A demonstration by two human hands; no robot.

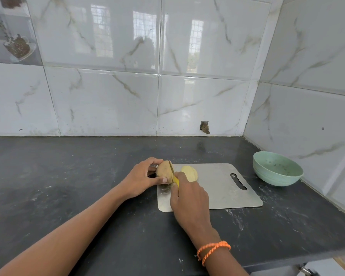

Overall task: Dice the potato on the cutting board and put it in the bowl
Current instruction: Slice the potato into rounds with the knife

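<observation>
A brown potato (164,171) rests at the left end of the steel cutting board (217,188). My left hand (142,179) grips it from the left, thumb at its front. My right hand (189,202) is closed around a yellow-handled knife (176,181) whose blade is sunk into the potato's right side. Cut pale slices (190,172) lie on the board just right of the blade. A light green bowl (277,169) stands on the counter to the right of the board, apart from it.
The dark stone counter (68,186) runs to a tiled wall (127,86) behind and another on the right, forming a corner close behind the bowl. The counter's front edge is at the lower right.
</observation>
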